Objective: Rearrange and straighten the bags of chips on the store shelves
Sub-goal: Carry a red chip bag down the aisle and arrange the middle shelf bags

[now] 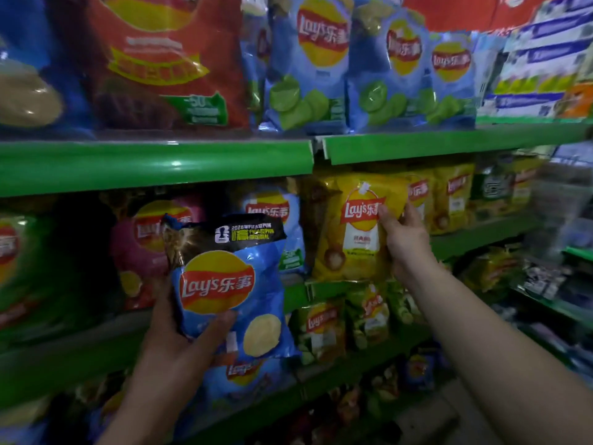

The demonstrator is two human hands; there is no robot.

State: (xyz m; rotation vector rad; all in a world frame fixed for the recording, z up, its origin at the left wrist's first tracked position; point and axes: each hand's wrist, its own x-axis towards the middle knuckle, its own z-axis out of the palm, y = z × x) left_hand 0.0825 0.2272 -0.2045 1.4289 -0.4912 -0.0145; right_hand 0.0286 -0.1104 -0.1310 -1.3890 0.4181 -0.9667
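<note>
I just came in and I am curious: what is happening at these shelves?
A person is sorting chip bags. The left hand holds a blue Lay's bag in the air. The right hand grips the right edge of a yellow Lay's bag standing on a green shelf.

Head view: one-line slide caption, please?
Left hand holds a blue chip bag; right hand grips a yellow chip bag on the green shelf.

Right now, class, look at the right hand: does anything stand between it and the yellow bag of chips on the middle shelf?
Nothing visible does. The right hand grips the yellow bag at its right edge, thumb on the front. The blue bag held by the left hand hangs off to the left, apart from both.
</note>
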